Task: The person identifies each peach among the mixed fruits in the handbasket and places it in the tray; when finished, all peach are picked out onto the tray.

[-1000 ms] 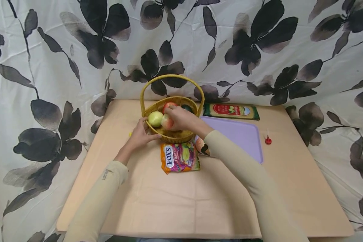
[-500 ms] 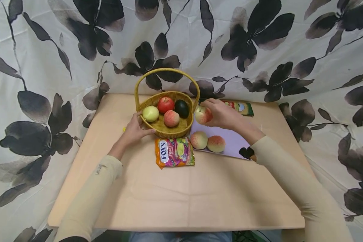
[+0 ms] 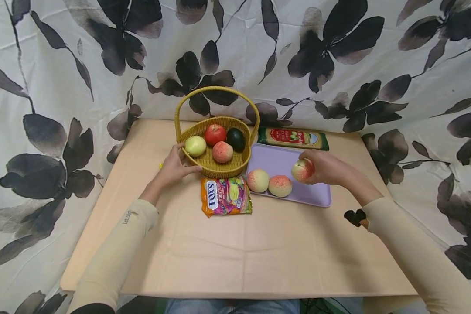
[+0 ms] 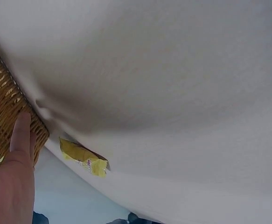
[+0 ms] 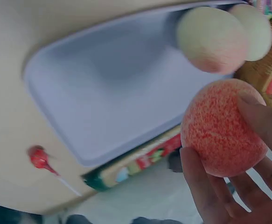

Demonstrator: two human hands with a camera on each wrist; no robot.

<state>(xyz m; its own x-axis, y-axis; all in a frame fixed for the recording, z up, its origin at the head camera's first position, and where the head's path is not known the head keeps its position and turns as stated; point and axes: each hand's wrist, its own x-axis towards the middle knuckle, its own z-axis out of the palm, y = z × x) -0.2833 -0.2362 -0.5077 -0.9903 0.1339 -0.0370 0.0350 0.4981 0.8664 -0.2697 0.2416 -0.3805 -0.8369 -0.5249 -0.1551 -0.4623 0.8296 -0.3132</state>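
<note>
The fingers of the right hand are curling round a blushed red-and-cream fuzzy peach, thumb on one side and fingertips on the other, parted just by the fruit's width. That peach is hanging over the right-hand part of a shallow lavender rectangular tray. The left hand is resting at the left end of a golden-brown oval wicker basket with a tall arched handle, its thumb stretching along the front wall and its fingers lying fairly straight, touching the weave.

Two more pale, red-speckled peaches are sitting side by side along the tray's near edge, toward its left corner. Inside the basket, a yellow-green round fruit, a bright red round fruit, a dark green oval fruit and a pinkish peach are lying together.

A yellow wrapped sweet is lying beside the basket, near the left hand. A shiny orange-and-purple candy bag is lying just in front of the basket. Behind the tray, a long green-and-tan packet is stretching across the pale tan tabletop, and a red lollipop is lying past the tray's right end.
</note>
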